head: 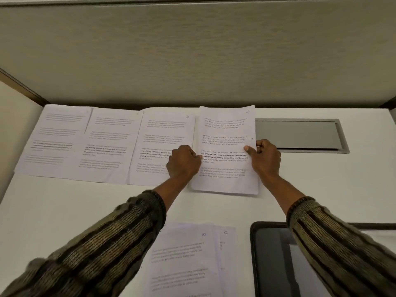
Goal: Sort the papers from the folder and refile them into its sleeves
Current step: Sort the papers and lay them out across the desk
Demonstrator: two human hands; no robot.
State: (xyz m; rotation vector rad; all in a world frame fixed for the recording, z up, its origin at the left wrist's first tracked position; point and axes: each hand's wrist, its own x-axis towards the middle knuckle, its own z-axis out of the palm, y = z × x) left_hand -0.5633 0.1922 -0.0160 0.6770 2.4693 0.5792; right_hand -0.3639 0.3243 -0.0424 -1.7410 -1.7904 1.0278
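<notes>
Left hand: the left hand [183, 161], centre of the frame, had its fingers curled and pinched the left edge of the sheet marked 4 [225, 129].
Right hand: the right hand [265, 159] gripped the right edge of the same sheet, thumb lying on the printed face and the other fingers curled behind it.
Sheet marked 4: it sat right of centre, its upper edge against the foot of the partition [192, 61]; whether it lay flat on the table [64, 200] could not be told.
Row of sheets: to its left lay the sheet marked 3 [167, 129], then the sheet marked 2 [109, 142], then a leftmost sheet [57, 136] whose number was too faint to read, their edges overlapping.
Near stack: at the bottom centre the sheet marked 10 [182, 254] lay over the sheet marked 9 [227, 243], which showed at its right side.
Folder: the dark folder [272, 254] lay at the lower right, partly under the right sleeve [332, 243].
Metal panel: a grey recessed panel [300, 133] sat in the table just right of the right hand.
Left sleeve: the striped knit left sleeve [107, 243] crossed the lower left.
</notes>
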